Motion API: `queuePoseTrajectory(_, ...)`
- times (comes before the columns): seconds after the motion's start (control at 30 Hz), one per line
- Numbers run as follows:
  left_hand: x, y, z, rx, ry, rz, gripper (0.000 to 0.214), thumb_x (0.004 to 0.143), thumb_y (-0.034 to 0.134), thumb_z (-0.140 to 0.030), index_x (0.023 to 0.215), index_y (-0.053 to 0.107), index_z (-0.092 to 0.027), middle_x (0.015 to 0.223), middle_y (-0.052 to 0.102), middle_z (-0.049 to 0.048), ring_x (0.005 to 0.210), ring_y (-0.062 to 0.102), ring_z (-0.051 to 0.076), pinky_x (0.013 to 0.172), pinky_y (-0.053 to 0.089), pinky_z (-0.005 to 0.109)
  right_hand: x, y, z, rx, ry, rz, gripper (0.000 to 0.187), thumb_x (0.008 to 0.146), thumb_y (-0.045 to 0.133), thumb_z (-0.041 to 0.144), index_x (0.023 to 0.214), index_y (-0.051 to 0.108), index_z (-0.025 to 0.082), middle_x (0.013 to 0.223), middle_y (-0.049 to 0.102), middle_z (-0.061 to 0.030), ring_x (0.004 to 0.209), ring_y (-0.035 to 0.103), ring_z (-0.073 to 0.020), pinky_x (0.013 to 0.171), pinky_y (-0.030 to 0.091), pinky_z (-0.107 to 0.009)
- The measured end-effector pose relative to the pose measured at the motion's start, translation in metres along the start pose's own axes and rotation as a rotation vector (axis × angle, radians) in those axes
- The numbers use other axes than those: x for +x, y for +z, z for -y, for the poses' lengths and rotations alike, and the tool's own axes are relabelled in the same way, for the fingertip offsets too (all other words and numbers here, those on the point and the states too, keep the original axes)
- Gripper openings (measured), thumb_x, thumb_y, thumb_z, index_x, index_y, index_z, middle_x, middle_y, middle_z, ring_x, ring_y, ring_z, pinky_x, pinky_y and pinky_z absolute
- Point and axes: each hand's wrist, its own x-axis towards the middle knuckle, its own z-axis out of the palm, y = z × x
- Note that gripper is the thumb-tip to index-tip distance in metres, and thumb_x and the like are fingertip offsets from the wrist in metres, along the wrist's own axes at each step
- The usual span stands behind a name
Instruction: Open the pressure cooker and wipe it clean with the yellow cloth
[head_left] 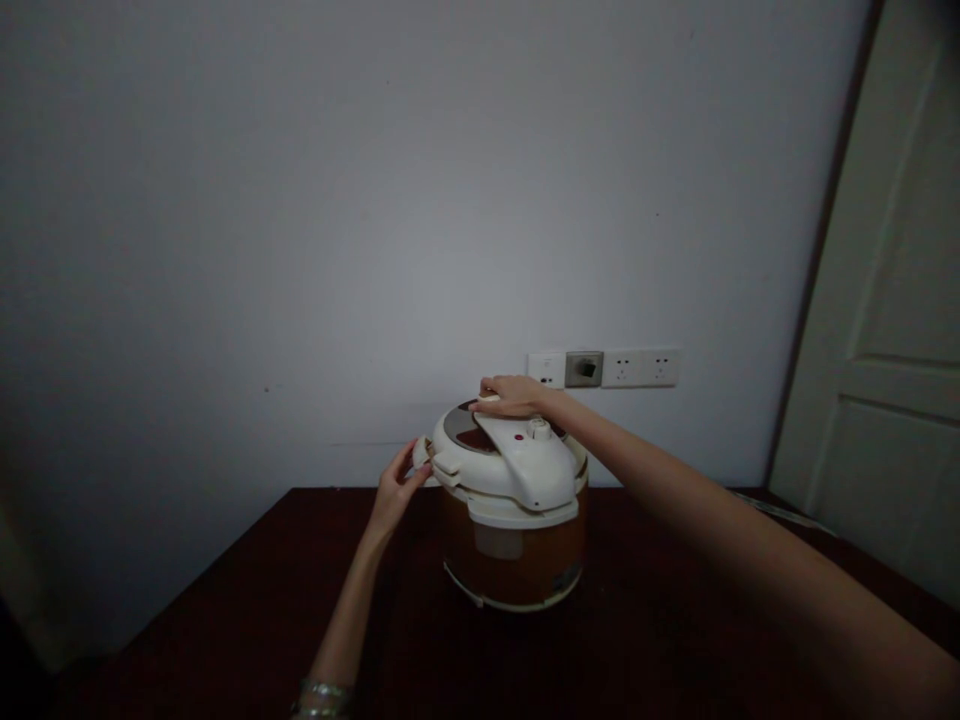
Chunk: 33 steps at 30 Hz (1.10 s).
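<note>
Bare left hand (395,488), drawn into pinch, held up on steeply raised left forearm (351,622). Bare right hand (516,395), curled, placed higher, palm down; bare right arm (675,490) stretched diagonally inward.

No legible txt or nos.; pale patch (499,543) on cooker (541,555) poss. a label, too dim.
</note>
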Motion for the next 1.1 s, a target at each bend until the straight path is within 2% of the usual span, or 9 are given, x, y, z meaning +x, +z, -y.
queuePoseTrajectory(0.2, 0.000, 0.000, 0.002, -0.041, -0.005, 0.001, 0.062, 0.064, 0.074, -0.040, 0.119, 0.059, -0.014, 0.127, 0.059, 0.0131, 0.117, 0.054, 0.027, 0.101, 0.038, 0.038, 0.001, -0.006, -0.005, 0.119, -0.063, 0.098, 0.052, 0.086, 0.037, 0.060, 0.109, 0.059, 0.019, 0.109, 0.065, -0.0109, 0.093, 0.060, -0.0235, 0.074, 0.042, -0.030)
queuePoseTrajectory(0.37, 0.002, 0.000, 0.005, -0.037, 0.003, -0.006, 0.061, 0.064, 0.074, -0.041, 0.117, 0.060, -0.014, 0.127, 0.059, 0.0132, 0.117, 0.053, 0.028, 0.102, 0.038, 0.039, -0.003, -0.002, -0.007, 0.049, -0.104, 0.003, 0.061, 0.081, 0.041, 0.069, 0.113, 0.058, 0.019, 0.113, 0.063, -0.0121, 0.098, 0.058, -0.0249, 0.080, 0.042, -0.032)
queuePoseTrajectory(0.57, 0.002, -0.001, 0.005, -0.006, 0.011, 0.008, 0.062, 0.065, 0.073, -0.042, 0.118, 0.059, -0.014, 0.125, 0.060, 0.0127, 0.116, 0.055, 0.028, 0.101, 0.040, 0.040, -0.003, 0.004, -0.004, -0.068, -0.102, -0.082, 0.058, 0.085, 0.037, 0.065, 0.109, 0.061, 0.019, 0.107, 0.066, -0.0121, 0.096, 0.060, -0.0243, 0.077, 0.041, -0.030)
queuePoseTrajectory(0.83, 0.004, -0.005, 0.004, 0.011, 0.019, 0.064, 0.061, 0.067, 0.071, -0.041, 0.121, 0.058, -0.013, 0.123, 0.062, 0.0130, 0.114, 0.056, 0.029, 0.095, 0.046, 0.040, -0.002, 0.003, -0.004, -0.071, -0.111, -0.108, 0.053, 0.086, 0.039, 0.062, 0.105, 0.064, 0.019, 0.106, 0.068, -0.0106, 0.095, 0.062, -0.0238, 0.077, 0.041, -0.029)
queuePoseTrajectory(1.1, 0.004, -0.006, 0.003, -0.026, -0.017, 0.028, 0.064, 0.063, 0.075, -0.041, 0.118, 0.060, -0.012, 0.124, 0.061, 0.0149, 0.116, 0.055, 0.030, 0.096, 0.046, 0.039, 0.000, 0.008, -0.006, -0.061, -0.084, -0.144, 0.053, 0.085, 0.039, 0.062, 0.104, 0.066, 0.020, 0.103, 0.069, -0.0098, 0.094, 0.062, -0.0230, 0.076, 0.041, -0.028)
